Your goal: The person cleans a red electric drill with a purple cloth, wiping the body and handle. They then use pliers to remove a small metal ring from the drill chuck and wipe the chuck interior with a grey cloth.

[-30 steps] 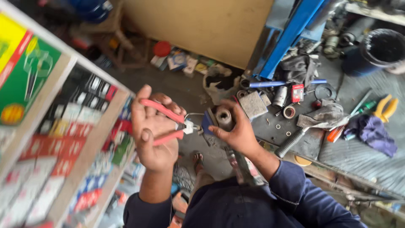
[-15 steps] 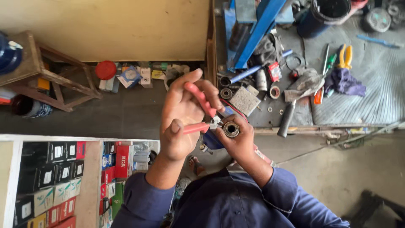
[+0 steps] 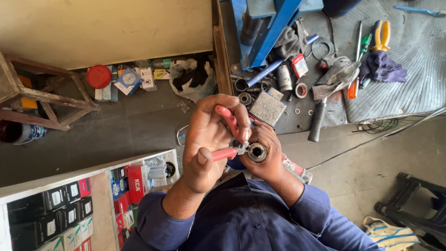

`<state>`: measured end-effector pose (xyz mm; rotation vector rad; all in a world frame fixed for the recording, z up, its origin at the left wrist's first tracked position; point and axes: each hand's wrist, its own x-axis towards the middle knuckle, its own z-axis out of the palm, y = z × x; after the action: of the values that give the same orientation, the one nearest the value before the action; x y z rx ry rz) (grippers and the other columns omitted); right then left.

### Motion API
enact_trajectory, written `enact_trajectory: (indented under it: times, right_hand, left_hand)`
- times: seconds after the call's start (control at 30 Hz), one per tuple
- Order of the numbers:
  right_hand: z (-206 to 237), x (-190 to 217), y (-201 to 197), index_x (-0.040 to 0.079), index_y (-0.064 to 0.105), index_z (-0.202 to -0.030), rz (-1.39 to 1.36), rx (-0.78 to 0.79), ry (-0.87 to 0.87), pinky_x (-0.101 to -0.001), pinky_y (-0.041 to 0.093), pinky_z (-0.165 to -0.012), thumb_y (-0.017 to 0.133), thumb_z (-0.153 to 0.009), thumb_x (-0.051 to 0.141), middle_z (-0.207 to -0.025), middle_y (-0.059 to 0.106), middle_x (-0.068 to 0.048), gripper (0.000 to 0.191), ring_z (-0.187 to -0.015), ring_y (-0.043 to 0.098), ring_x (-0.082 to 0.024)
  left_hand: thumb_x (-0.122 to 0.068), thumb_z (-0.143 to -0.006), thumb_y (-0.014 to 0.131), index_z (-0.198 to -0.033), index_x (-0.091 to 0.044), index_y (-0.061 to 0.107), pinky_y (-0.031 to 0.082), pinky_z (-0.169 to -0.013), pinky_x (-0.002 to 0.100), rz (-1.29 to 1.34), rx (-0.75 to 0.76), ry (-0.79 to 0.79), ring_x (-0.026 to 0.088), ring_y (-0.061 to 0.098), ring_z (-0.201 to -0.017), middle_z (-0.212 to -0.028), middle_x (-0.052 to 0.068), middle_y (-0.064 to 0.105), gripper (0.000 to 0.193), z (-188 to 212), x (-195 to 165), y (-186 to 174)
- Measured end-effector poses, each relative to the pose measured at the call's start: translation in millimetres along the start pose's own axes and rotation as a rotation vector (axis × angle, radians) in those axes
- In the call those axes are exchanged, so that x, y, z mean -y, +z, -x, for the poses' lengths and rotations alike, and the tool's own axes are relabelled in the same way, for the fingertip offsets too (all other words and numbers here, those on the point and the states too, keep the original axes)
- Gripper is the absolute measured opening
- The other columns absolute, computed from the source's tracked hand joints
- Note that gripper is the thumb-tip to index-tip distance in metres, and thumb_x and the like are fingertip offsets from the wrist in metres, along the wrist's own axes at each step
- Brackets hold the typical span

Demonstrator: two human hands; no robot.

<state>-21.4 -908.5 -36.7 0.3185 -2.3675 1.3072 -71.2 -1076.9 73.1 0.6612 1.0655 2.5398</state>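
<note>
1. Blue sleeves (image 3: pixel 260 223) of the person fill the lower middle of the view, with both forearms rising toward the centre.
2. Left hand (image 3: pixel 209 142): fingers curled tight around the red handles of a pair of pliers (image 3: pixel 225 153); one handle runs under the thumb, the other passes beneath the fingers.
3. The metal nose of the pliers touches the rim of a round metal bearing part (image 3: pixel 257 152), a ring with a dark central hole, seen end-on.
4. Right hand (image 3: pixel 267 155): fingers wrapped closed around the bearing part from below and behind, holding it at chest height in the middle of the view, just beside the left hand.
5. Lower left: a white shelf unit (image 3: pixel 69 179) holding rows of small black, red and blue cartons.
6. Lower right: a dark plastic stool (image 3: pixel 413 204) on the concrete floor.
7. Beyond the hands: a workbench (image 3: pixel 399 93) bearing a grey square block (image 3: pixel 268 108), a black-handled hammer (image 3: pixel 318 122), metal rings and sleeves, rags, a screwdriver and yellow-handled pliers (image 3: pixel 382 35).
8. Upper left: a wooden stool (image 3: pixel 42 95) and, along the wall, a red lid (image 3: pixel 99 76) among scattered small packets.
</note>
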Motion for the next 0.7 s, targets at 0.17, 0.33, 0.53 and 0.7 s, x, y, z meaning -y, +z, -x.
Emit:
enact_trajectory:
  times: [0.17, 0.33, 0.53, 0.7]
  right_hand:
    - [-1, -2, 2, 0.008, 0.061, -0.09, -0.008, -0.016, 0.007, -0.0453, 0.05, -0.107, 0.079, -0.066, 0.006, -0.091, 0.065, -0.009, 0.031, -0.093, 0.067, -0.031]
    - [0, -1, 2, 0.005, 0.06, -0.093, 0.01, -0.05, -0.051, -0.0465, 0.048, -0.108, 0.08, -0.068, 0.008, -0.096, 0.067, -0.012, 0.032, -0.097, 0.068, -0.034]
    - [1, -1, 2, 0.006, 0.056, -0.085, -0.021, -0.052, 0.005, -0.0458, 0.051, -0.106, 0.081, -0.069, 0.007, -0.084, 0.061, -0.009, 0.03, -0.083, 0.064, -0.03]
    - [1, 0, 1, 0.005, 0.058, -0.087, -0.009, -0.061, -0.012, -0.0468, 0.05, -0.106, 0.079, -0.072, 0.004, -0.084, 0.06, -0.01, 0.026, -0.084, 0.064, -0.031]
  left_hand:
    - [-0.067, -0.098, 0.068, -0.146, -0.004, 0.041, 0.042, -0.084, 0.027, -0.051, -0.003, -0.017, 0.013, 0.049, -0.089, -0.108, 0.01, 0.052, 0.084, 1, 1, -1]
    - [-0.062, -0.102, 0.066, -0.149, -0.003, 0.04, 0.041, -0.087, 0.027, -0.095, -0.012, -0.004, 0.012, 0.049, -0.09, -0.112, 0.01, 0.053, 0.08, -1, 1, 5]
    - [-0.063, -0.102, 0.067, -0.151, -0.004, 0.037, 0.042, -0.085, 0.027, -0.089, -0.087, -0.008, 0.012, 0.048, -0.091, -0.118, 0.009, 0.053, 0.082, -9, 6, 15]
    - [-0.069, -0.103, 0.062, -0.151, -0.004, 0.038, 0.041, -0.081, 0.024, -0.211, -0.09, -0.042, 0.009, 0.047, -0.088, -0.117, 0.007, 0.053, 0.084, -19, 10, 18]
